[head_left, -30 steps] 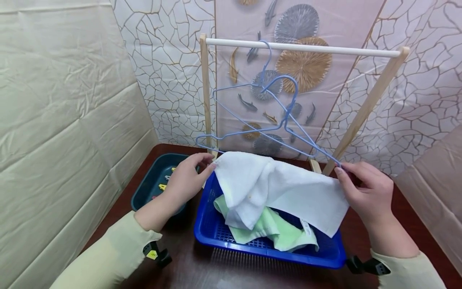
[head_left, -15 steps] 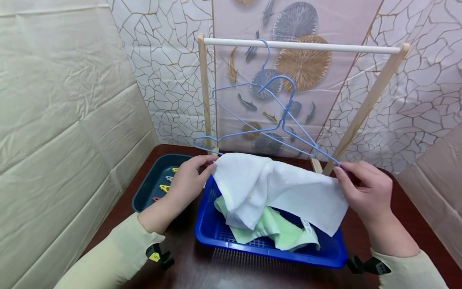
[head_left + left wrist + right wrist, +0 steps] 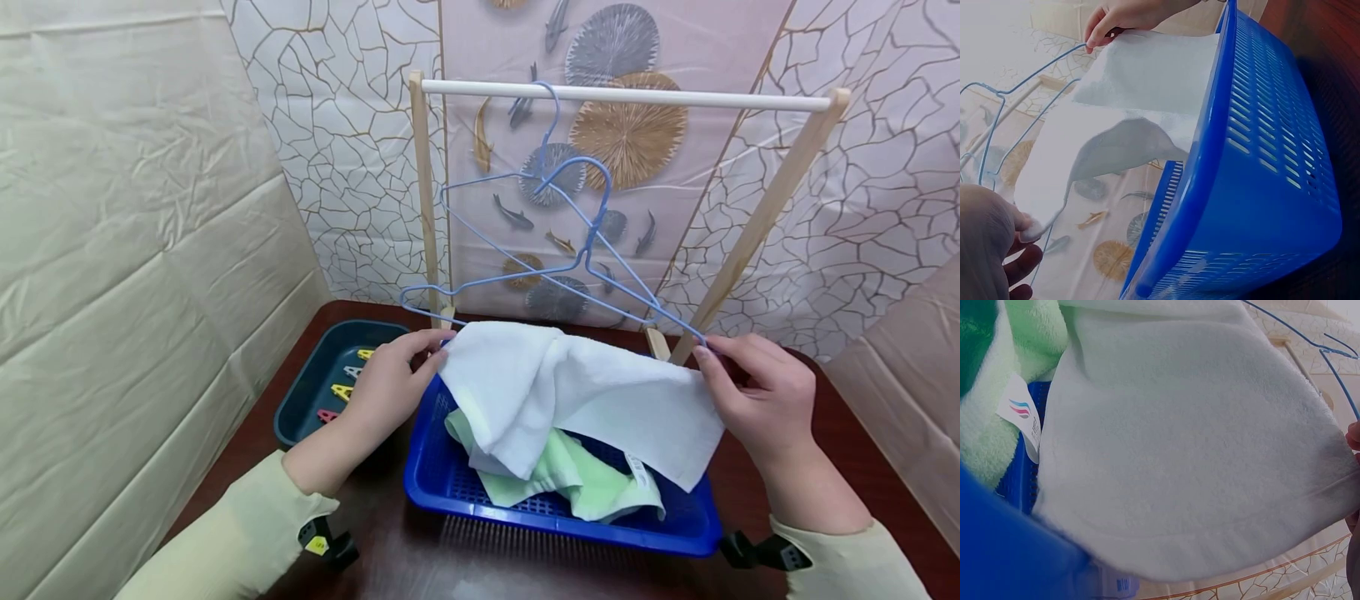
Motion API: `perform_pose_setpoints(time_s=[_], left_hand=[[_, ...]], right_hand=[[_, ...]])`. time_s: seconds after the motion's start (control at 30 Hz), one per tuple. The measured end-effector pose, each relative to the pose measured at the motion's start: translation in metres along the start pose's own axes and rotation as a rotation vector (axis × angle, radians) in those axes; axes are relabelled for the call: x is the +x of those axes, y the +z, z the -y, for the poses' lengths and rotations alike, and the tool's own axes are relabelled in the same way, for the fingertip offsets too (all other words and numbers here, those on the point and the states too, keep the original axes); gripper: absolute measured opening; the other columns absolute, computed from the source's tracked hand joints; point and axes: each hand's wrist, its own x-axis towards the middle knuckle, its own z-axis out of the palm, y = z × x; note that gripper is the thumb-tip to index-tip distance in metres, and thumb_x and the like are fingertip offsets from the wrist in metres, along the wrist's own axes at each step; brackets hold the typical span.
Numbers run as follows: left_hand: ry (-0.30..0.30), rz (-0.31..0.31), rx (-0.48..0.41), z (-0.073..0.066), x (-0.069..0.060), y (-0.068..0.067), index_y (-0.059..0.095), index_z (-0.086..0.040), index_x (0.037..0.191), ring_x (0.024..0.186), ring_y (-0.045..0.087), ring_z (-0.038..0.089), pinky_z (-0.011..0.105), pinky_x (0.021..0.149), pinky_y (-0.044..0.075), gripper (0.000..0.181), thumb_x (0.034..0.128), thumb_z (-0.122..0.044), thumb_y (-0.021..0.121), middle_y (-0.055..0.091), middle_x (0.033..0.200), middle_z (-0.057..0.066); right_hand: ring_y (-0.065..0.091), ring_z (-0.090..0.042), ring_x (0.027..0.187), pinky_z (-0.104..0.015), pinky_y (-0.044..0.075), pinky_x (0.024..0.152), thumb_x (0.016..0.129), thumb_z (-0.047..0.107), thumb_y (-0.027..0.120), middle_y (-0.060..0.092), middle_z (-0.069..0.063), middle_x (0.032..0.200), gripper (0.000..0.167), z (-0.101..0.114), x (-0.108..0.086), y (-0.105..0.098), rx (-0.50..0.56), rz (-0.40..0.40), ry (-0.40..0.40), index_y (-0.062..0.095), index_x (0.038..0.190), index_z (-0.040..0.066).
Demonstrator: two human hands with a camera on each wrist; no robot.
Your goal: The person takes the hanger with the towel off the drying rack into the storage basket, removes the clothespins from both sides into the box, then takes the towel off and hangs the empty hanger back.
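A white towel [image 3: 630, 400] is draped over the lower bar of a light-blue clothes hanger [image 3: 596, 227], its folds dropping into a blue basket [image 3: 555, 525]. My left hand [image 3: 386, 379] pinches the towel's left corner between thumb and fingers; the left wrist view shows that pinch from close by. At the other end, my right hand [image 3: 768, 396] holds the hanger's right corner together with the towel's upper edge. Below the white cloth, a light-green towel [image 3: 600, 487] with a white label lies in the basket. The hanger's bar is mostly hidden by the white towel.
Behind stands a wooden rack with a white rod [image 3: 675, 98], from which a second blue hanger [image 3: 487, 177] hangs. To the left, a dark green tray [image 3: 288, 396] holds several clothespins [image 3: 342, 392]. Everything stands on a dark brown table [image 3: 420, 567].
My left hand has shifted slightly down, and the towel's left side has lowered a little with it. The hanger has moved slightly left. My right hand keeps its hold almost unmoved.
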Motion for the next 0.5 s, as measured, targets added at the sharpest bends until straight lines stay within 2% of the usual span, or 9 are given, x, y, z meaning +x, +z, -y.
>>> perform_pose_setpoints(time_s=[0.2, 0.5], left_hand=[[-0.031, 0.046, 0.042, 0.0003, -0.0025, 0.0001, 0.065, -0.028, 0.131, 0.081, 0.056, 0.017, 0.03, 0.07, 0.054, 0.032, 0.099, -0.03, 0.062, 0.065, 0.102, -0.006], [-0.027, 0.062, 0.068, 0.0037, -0.0053, 0.0004, 0.066, -0.027, 0.13, 0.086, 0.058, 0.017, 0.036, 0.077, 0.057, 0.031, 0.099, -0.03, 0.062, 0.067, 0.108, -0.003]], right_hand=[[0.046, 0.0, 0.065, -0.005, 0.038, 0.063, 0.089, 0.018, 0.071, 0.066, -0.018, 0.073, 0.026, 0.0006, 0.0001, 0.0001, -0.003, 0.005, 0.004, 0.076, 0.089, -0.007], [0.046, 0.0, 0.065, -0.005, 0.038, 0.063, 0.089, 0.018, 0.071, 0.066, -0.018, 0.073, 0.026, 0.0012, 0.0003, 0.0, -0.015, 0.004, 0.006, 0.076, 0.089, -0.007]])
